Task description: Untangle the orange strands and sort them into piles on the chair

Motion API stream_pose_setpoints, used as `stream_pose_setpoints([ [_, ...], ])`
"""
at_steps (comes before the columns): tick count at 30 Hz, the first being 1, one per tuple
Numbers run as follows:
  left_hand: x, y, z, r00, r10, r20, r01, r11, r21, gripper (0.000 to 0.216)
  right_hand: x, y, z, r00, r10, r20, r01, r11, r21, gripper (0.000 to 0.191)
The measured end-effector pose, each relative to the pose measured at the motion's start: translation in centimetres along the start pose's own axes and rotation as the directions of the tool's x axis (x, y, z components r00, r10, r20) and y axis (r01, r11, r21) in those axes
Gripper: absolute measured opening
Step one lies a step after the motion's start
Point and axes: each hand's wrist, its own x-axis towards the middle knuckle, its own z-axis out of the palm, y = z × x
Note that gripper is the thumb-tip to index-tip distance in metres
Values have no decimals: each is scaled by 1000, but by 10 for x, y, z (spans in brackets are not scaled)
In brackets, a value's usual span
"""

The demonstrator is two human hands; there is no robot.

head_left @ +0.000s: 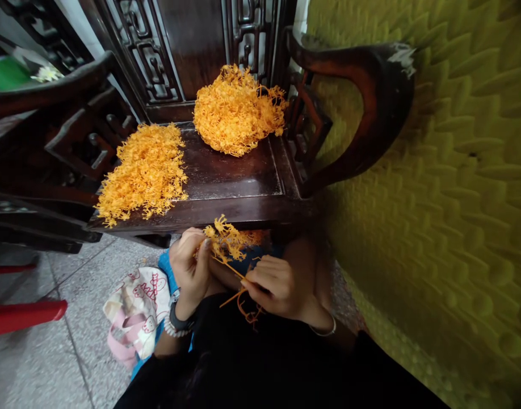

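My left hand is closed around a bunch of small orange plastic flower pieces, held just below the chair's front edge. My right hand pinches a thin orange plastic stem that runs up to the bunch. More orange bits hang under my right fingers. A watch sits on my left wrist and a thin bracelet on the right. Both hands are over my lap in dark clothing.
A dark carved wooden chair stands in front of me, with one heap of orange pieces on its seat at the left and a tangled heap at the back. A padded yellow-green wall is at the right. A printed cloth bag lies on the tiled floor.
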Motion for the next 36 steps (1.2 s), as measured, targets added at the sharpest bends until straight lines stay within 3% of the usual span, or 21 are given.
stream_pose_setpoints([
  [5,0,9,5,993,-111,26,111,994,0,33,-8,-2,1,995,95,13,-96,980,176,25],
  [10,0,15,13,972,-179,153,191,979,-64,32,-16,-8,-6,968,244,58,-250,929,271,24],
  [14,3,19,21,977,-125,171,137,989,-60,32,-21,-15,-10,929,353,108,-367,852,374,23],
  [22,11,30,31,970,-16,241,29,998,-54,35,-32,-13,-19,904,413,111,-417,794,442,25],
  [27,-1,34,42,997,7,81,-2,998,-60,39,-36,-16,-21,895,427,127,-437,786,437,28],
  [30,18,18,26,994,-27,-103,27,1000,-5,40,-44,-22,-17,889,445,107,-443,779,444,32],
  [31,31,9,16,980,-49,-193,57,998,36,39,-48,-23,-15,883,456,109,-453,773,444,34],
  [32,45,1,3,933,17,-359,1,999,50,40,-53,-24,-14,873,475,114,-473,764,439,36],
  [34,72,-12,-19,856,38,-516,-33,999,20,44,-59,-22,-12,841,530,109,-523,744,415,37],
  [35,81,-15,-25,853,34,-521,-40,999,-1,42,-60,-20,-12,827,554,94,-541,739,401,37],
  [36,87,-16,-27,925,-18,-379,26,1000,16,40,-60,-18,-12,821,567,75,-547,741,390,36],
])
